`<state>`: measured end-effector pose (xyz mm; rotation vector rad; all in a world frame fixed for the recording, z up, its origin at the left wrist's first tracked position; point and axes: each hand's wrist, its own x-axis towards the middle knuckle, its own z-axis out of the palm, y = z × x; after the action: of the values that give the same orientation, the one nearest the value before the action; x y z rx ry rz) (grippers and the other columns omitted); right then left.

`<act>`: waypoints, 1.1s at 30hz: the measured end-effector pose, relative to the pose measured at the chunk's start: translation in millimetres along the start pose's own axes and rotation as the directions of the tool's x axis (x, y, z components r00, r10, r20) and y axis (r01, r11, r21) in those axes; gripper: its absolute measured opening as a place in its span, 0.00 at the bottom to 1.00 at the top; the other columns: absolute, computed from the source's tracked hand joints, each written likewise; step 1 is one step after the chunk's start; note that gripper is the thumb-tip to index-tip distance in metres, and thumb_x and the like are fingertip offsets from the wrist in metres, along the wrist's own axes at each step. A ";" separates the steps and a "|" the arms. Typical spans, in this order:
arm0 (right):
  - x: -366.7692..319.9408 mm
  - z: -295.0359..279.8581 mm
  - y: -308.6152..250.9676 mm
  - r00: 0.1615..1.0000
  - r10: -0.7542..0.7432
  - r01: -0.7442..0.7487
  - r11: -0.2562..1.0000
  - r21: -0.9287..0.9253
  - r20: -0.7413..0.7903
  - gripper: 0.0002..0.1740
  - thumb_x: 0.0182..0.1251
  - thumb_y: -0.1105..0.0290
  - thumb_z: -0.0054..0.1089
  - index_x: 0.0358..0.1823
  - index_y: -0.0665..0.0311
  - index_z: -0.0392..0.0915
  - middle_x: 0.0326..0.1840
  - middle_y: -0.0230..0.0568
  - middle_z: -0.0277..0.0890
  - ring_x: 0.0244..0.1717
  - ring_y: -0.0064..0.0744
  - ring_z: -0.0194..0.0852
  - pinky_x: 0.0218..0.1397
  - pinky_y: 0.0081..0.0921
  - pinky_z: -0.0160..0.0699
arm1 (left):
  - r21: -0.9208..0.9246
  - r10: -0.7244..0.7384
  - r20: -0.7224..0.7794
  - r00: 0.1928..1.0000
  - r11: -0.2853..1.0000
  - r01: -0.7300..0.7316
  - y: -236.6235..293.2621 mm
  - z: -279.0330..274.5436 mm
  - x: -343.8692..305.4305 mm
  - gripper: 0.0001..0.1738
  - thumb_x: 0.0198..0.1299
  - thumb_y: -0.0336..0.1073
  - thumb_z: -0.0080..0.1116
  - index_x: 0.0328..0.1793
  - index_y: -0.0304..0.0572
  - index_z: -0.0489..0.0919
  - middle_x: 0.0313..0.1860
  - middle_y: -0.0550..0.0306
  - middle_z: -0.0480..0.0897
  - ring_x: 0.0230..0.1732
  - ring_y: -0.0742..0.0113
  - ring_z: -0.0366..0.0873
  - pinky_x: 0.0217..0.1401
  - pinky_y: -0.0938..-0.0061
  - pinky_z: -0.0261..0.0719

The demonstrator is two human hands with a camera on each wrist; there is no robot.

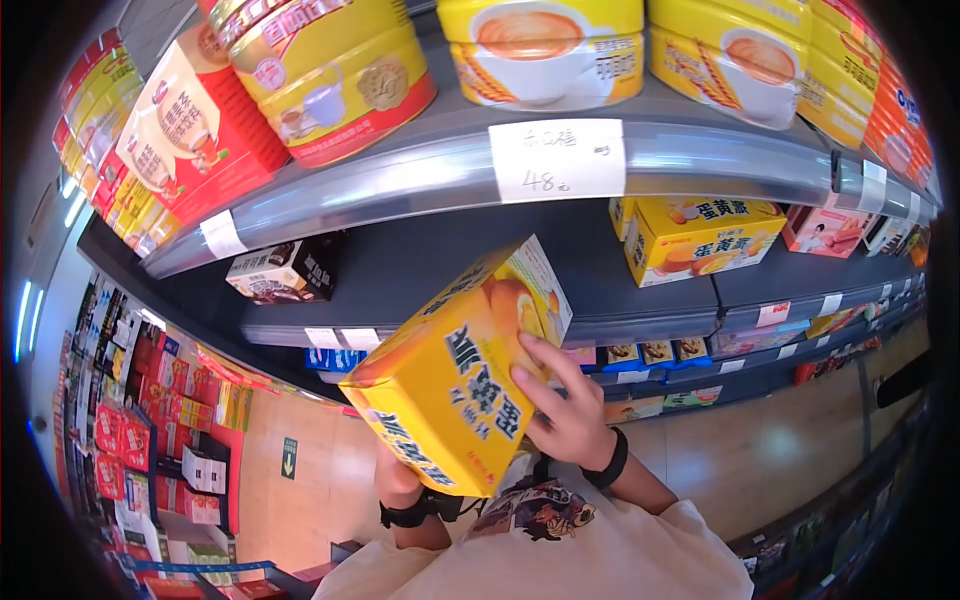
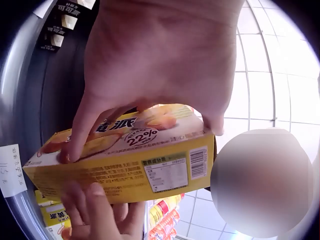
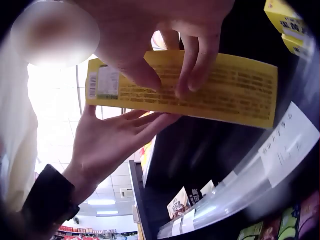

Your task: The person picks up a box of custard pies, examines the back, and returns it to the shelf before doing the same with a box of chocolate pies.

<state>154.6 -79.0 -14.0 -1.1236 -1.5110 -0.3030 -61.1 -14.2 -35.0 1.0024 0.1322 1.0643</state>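
A yellow box of egg yolk pies (image 1: 450,380) is held tilted in front of the person's chest, in front of the shelf. The left hand (image 2: 160,60) grips it across one broad face, thumb and fingers spread to its edges; in the right wrist view this hand (image 3: 115,140) lies under the box. Fingertips of the right hand (image 1: 570,410) touch the narrow side panel (image 3: 230,90), which bears small print. A nutrition table (image 2: 166,171) and a barcode show on that panel in the left wrist view. In the head view most of the left hand (image 1: 398,480) is hidden behind the box.
Matching yellow boxes (image 1: 705,240) stand on the dark shelf to the right, and a dark cocoa pie box (image 1: 285,272) to the left. Large yellow tins (image 1: 545,55) line the shelf above, whose front rail carries a handwritten price card (image 1: 557,162). Red-shelved goods (image 1: 180,400) stand left.
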 end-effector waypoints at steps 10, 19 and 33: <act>-7.1 26.2 46.3 0.967 0.255 -0.256 0.967 0.023 0.023 0.37 0.56 0.83 0.61 0.70 0.60 0.68 0.73 0.56 0.62 0.64 0.50 0.74 0.57 0.34 0.79 | -0.073 0.143 -0.250 0.958 0.983 -0.166 12.4 -28.2 10.6 0.30 0.76 0.55 0.34 0.73 0.42 0.64 0.65 0.49 0.75 0.61 0.57 0.78 0.62 0.61 0.78; -15.5 26.0 49.6 0.947 0.319 -0.321 0.946 0.050 0.036 0.45 0.52 0.84 0.65 0.75 0.65 0.58 0.67 0.54 0.67 0.63 0.46 0.72 0.59 0.31 0.77 | 0.230 0.114 -0.402 0.908 0.973 -0.020 11.3 -29.7 -1.3 0.43 0.68 0.64 0.48 0.75 0.36 0.59 0.66 0.48 0.73 0.63 0.59 0.76 0.63 0.64 0.76; 6.3 -3.8 -3.7 0.982 0.187 -0.188 0.982 0.020 0.042 0.42 0.59 0.74 0.67 0.74 0.69 0.58 0.68 0.52 0.63 0.67 0.42 0.66 0.63 0.31 0.74 | 0.497 -0.124 0.567 0.814 0.839 -0.219 5.1 51.8 26.8 0.43 0.59 0.45 0.68 0.78 0.43 0.62 0.83 0.36 0.34 0.84 0.42 0.31 0.80 0.53 0.39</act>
<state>155.0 -80.6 -5.9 -1.2492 -1.4274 -0.1337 -22.9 -25.0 8.0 1.8318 -0.1073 0.7224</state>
